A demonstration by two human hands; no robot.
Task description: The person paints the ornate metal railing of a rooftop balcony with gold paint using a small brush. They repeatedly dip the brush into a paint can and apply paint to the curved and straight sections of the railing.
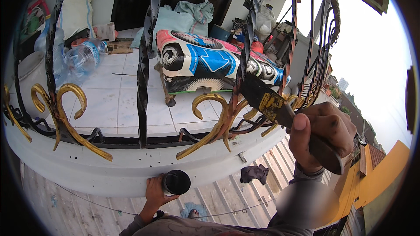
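Note:
My right hand (pixel 323 133) grips the handle of a wide paintbrush (pixel 273 105), its ferrule smeared yellow and black. The dark bristles meet a twisted bar (pixel 239 67) of the wrought-iron railing; whether they press on it I cannot tell. Low down by the white ledge (pixel 131 162), my left hand (pixel 155 196) is wrapped around a small can (pixel 176 182) with a black inside, probably paint. Most of the railing's bars are black, though some on the right look reddish-brown. Gold scrolls (pixel 65 124) curl along its lower part.
Behind the railing, a colourful patterned bundle (pixel 205 57) rests on a low wheeled support above white tiles (pixel 103 105). Clear plastic bottles (pixel 83 57) and sacks (pixel 75 13) stand at left. Below the ledge, a dark cloth (pixel 254 174) lies on ribbed sheeting (pixel 227 196), crossed by a thin cable.

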